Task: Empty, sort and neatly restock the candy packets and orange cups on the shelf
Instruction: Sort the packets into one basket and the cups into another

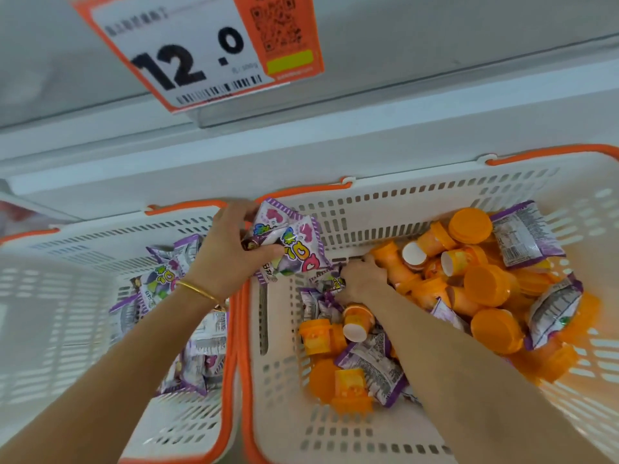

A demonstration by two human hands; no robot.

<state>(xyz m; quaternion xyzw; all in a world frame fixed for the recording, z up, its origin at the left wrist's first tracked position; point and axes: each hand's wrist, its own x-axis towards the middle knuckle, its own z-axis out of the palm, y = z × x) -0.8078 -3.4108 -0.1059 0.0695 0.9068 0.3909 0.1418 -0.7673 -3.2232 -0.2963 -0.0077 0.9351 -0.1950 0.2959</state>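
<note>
Two white slotted baskets with orange rims sit side by side below a white shelf (301, 155). The left hand (231, 249), a thin gold bangle (197, 291) on its wrist, is clamped on a bunch of candy packets (288, 242). It holds them in the air over the spot where the two rims meet. The left basket (67, 296) holds only purple packets (160, 279), piled against its right wall.

The right hand (361, 279) is down inside the right basket (402, 202), knuckles up and fingers curled onto the packets at the bottom (321, 306). Its fingertips are buried among them, so I cannot tell whether it has closed on one.

The orange cups (469, 226) crowd just beside that hand — some on their sides showing white bases, some lid-up. They fill the middle and right of the basket. More packets (522, 232) lie wedged among and under the cups, a few printed-back up. The right forearm crosses over the near part of the heap and hides what lies beneath it.

Overhead, a price tag (187, 58) reading 12.0 hangs from a shelf edge, beside an orange QR label (278, 28).
</note>
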